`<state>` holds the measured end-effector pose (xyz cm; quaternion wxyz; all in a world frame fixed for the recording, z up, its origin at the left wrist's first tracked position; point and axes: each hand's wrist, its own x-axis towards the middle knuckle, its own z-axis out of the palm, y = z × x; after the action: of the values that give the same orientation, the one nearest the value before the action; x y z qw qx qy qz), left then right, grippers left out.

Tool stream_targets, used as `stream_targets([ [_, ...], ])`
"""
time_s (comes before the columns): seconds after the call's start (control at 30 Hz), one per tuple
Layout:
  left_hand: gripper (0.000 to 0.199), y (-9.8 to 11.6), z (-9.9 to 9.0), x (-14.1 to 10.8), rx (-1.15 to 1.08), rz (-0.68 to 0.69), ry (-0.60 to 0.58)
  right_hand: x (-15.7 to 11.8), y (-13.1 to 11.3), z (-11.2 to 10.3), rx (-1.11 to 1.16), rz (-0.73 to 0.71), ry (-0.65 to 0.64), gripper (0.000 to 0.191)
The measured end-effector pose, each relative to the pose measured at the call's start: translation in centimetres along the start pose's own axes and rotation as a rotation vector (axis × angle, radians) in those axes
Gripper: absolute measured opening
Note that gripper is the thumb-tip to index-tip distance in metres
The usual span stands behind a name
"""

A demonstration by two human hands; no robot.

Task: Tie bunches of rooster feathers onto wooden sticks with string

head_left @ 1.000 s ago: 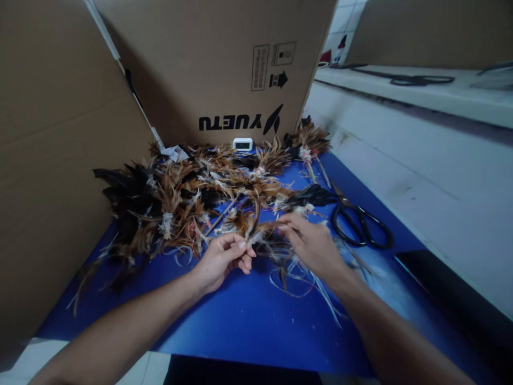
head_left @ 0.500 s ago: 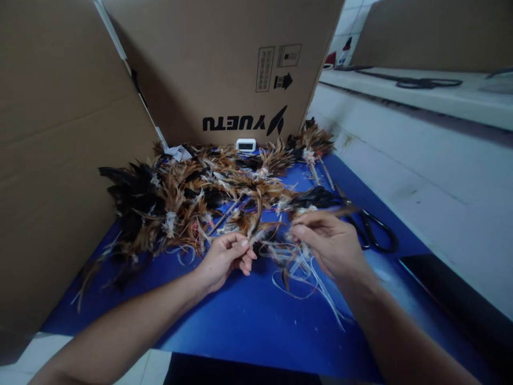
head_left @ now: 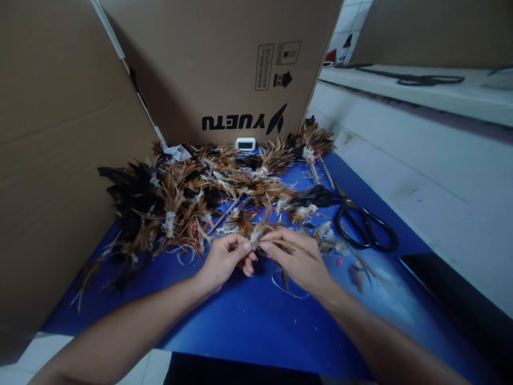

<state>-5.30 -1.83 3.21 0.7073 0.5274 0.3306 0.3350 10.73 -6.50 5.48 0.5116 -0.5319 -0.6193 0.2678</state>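
Note:
Low over the front of the blue table, my left hand point(head_left: 230, 255) is closed, thumb and forefinger pinching the base of some small brown feathers point(head_left: 258, 231). My right hand point(head_left: 298, 256) has come up right beside it, its fingertips pinched close to the same base; a thin brown feather point(head_left: 290, 244) lies across its fingers. Behind both hands spreads a large heap of brown and black feathers point(head_left: 176, 198) with white fluffy roots. Under the right hand, clear plastic strips point(head_left: 286, 289) are partly hidden.
Black-handled scissors point(head_left: 366, 227) lie right of the heap. Cardboard panels point(head_left: 192, 64) wall the left and back. A small white digital display point(head_left: 245, 144) stands at the back. At the right edge lies a dark flat object point(head_left: 449, 299); loose feathers point(head_left: 356, 272) are scattered nearby.
My right hand has moved left from near the scissors to the feathers at my left hand, now covering most of the plastic strips. My left hand has stayed in place.

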Motion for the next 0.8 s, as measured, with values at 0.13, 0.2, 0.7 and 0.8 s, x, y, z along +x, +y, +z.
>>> stream_targets([
  [0.13,0.030,0.16,0.09,-0.02,0.021,0.013,0.012,-0.05,-0.10,0.17,-0.034,-0.004,-0.008,0.007],
  [0.2,0.030,0.17,0.09,-0.02,0.022,0.014,0.019,-0.10,-0.04,0.25,-0.051,-0.005,-0.008,0.008],
  [0.7,0.030,-0.13,-0.15,0.08,0.066,0.021,0.008,-0.08,0.19,0.40,-0.056,-0.043,0.054,0.008],
  [0.8,0.032,-0.14,-0.12,0.10,0.061,0.022,0.014,-0.12,0.25,0.44,-0.070,-0.041,0.047,0.008],
])
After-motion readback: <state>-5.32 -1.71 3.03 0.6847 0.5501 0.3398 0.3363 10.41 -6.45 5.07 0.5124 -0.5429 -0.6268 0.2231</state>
